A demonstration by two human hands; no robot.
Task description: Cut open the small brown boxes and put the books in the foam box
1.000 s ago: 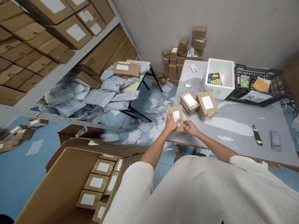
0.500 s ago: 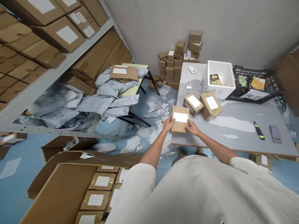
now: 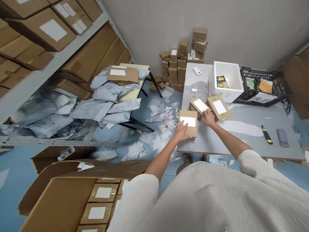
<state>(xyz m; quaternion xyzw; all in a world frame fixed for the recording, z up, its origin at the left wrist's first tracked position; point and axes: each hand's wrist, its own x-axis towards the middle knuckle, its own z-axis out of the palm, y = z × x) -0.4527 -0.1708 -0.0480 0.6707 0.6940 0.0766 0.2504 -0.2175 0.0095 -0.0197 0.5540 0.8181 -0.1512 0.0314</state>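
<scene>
A: Where does your left hand (image 3: 181, 131) rest?

B: On the nearest carton (image 3: 192, 130), its fingers spread and partly covering the white label (image 3: 190, 120). That carton lies at the near left corner of your grey table (image 3: 238, 148). Take it as the centre of a clock.

A: Then the taped box (image 3: 200, 107) is at one o'clock, just beyond it, and your right hand (image 3: 208, 118) is at its near right end.

B: Are you pinching it there? I can't tell; your fingertips are partly hidden, though they seem to touch the cardboard.

A: Your larger box (image 3: 218, 109) is at two o'clock, right beside the taped one, also with a white label facing up.

B: Behind those, between one and two, you have the white foam bin (image 3: 227, 95), with the black crate (image 3: 262, 102) beside it at two.

A: The box cutter (image 3: 266, 134) lies well apart from your hands, at three.

B: And towards eight, below table height, your big carton (image 3: 62, 199) stands with its top open, smaller labelled boxes (image 3: 96, 212) inside.
</scene>
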